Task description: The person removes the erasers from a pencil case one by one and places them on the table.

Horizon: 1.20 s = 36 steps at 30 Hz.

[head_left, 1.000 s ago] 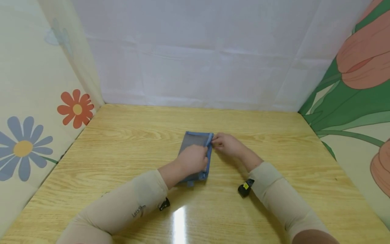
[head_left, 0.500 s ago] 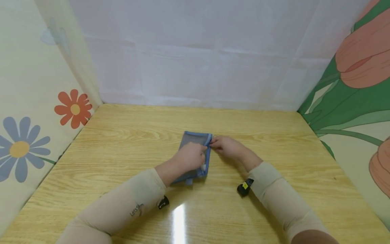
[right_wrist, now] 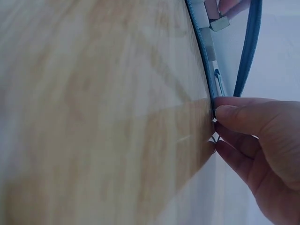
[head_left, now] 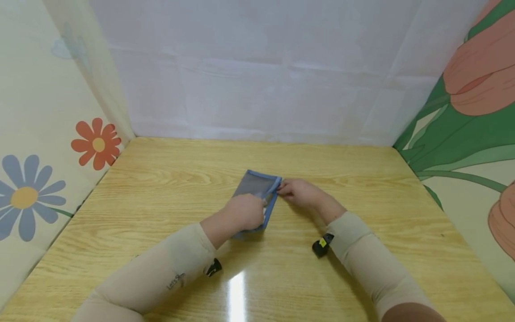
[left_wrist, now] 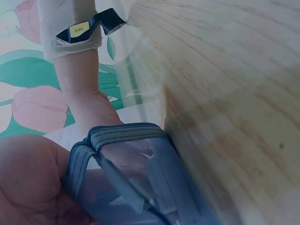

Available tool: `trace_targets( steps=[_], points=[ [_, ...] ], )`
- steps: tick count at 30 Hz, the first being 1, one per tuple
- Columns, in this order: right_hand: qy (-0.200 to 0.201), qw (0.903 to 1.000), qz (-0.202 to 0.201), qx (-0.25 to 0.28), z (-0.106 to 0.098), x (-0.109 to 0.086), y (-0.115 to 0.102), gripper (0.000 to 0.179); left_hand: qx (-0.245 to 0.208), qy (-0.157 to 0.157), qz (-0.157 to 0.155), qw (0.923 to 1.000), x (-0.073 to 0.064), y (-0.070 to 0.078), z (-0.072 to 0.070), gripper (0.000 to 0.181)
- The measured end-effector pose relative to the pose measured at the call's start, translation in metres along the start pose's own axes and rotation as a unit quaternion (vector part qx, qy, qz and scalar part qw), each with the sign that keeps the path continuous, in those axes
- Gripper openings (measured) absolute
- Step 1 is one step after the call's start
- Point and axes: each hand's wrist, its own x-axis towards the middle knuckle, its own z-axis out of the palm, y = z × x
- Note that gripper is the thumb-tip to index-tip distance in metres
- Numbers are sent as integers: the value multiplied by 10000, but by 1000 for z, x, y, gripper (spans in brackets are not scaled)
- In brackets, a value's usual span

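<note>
A grey see-through zip pouch (head_left: 256, 183) with blue edging lies slanted at mid-table. My left hand (head_left: 246, 212) grips the near part of its opening; most of its fingers are hidden in the head view. In the right wrist view, left fingertips (right_wrist: 230, 6) show between the parted zip edges, right at a small grey block (right_wrist: 219, 24). Pale blocks (right_wrist: 206, 43) line the lower zip edge. The left wrist view has a grey stick-like piece (left_wrist: 123, 182) in the opening. With thumb and fingers, my right hand (head_left: 304, 193) pinches the pouch's far right corner at the zip end.
The wood-grain table (head_left: 181, 165) ends at a white cloth backdrop (head_left: 257, 94). Flower-print walls flank it, the left panel (head_left: 44, 112) and the right panel (head_left: 474, 134). A black wrist camera (head_left: 320, 246) hangs beneath my right forearm.
My left hand has shifted toward me and left along the zip. The pouch has turned with it, its near end swinging left. My right hand stays at the corner.
</note>
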Motion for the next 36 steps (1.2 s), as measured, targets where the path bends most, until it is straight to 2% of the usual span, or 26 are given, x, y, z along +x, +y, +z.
trace_targets(
  steps=[2,5,9,12,14,17,21,24,30,36],
  points=[
    [7,10000,-20,-20,-1,0,0,23,66,-28,-30,10000,-1,0,-1,23],
    [-33,10000,33,9,-2,0,0,24,32,224,100,9997,0,-3,1,18],
    [-133,9997,183,123,-2,-1,-1,26,-656,663,165,9955,4,-12,8,13],
    [-222,9991,320,182,-2,-1,0,29,-1365,810,137,9872,6,-20,12,22],
    [-261,9986,396,213,-2,-1,0,30,-1749,774,118,9815,7,-26,12,37],
    [-281,9981,473,278,-2,-1,1,31,-2077,771,138,9751,6,-33,11,55],
    [-284,9973,587,351,-2,-1,2,31,-2523,658,240,9651,5,-41,9,61],
    [-304,9962,691,430,-2,-1,2,31,-2915,560,361,9542,4,-47,11,64],
    [-297,9943,857,552,-3,-3,1,30,-3648,561,596,9275,4,-59,22,70],
    [-243,9928,964,673,-6,-6,0,31,-3824,559,775,9191,3,-70,30,77]
  ],
)
